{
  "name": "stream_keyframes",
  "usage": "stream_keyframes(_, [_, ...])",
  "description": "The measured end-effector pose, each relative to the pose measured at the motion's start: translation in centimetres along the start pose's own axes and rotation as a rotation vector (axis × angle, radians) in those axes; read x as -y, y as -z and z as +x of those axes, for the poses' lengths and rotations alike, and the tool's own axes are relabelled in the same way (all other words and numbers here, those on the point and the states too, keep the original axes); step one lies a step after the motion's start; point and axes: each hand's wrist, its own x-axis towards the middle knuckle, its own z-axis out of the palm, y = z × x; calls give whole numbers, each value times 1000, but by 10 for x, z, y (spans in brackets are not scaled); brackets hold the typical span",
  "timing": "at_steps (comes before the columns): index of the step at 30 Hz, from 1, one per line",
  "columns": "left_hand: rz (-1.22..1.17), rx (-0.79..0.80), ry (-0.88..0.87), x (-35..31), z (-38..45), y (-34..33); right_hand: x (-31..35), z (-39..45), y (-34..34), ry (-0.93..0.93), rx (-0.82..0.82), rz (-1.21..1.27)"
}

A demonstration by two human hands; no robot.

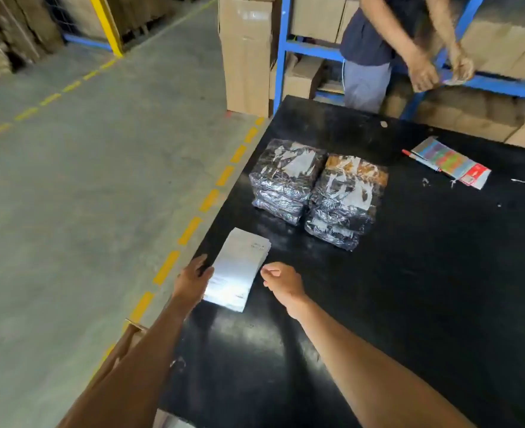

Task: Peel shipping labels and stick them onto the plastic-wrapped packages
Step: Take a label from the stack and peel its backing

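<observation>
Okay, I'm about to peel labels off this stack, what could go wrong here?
The label stack lies at the black table edge under your left hand; a nudge could push sheets to the floor. The packages have wrinkled, shiny wrap, so labels may crease or stick poorly.

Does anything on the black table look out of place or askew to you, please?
Nothing serious stands out. The white stack of shipping labels lies skewed near the edge of the black table. A few small white scraps litter the far side beside a colourful printed packet.
</observation>
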Motion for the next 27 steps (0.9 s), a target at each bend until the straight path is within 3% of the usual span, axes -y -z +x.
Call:
stream_keyframes(8, [-32,97,101,-6,30,-7,4,45,-40,-182,-189,148])
stream_keyframes(18, [49,-3,58,-2,33,-18,-3,64,-31,-212,-187,60])
stream_keyframes(27, [102,-107,68,-2,37,-31,-4,63,-19,-211,-226,126])
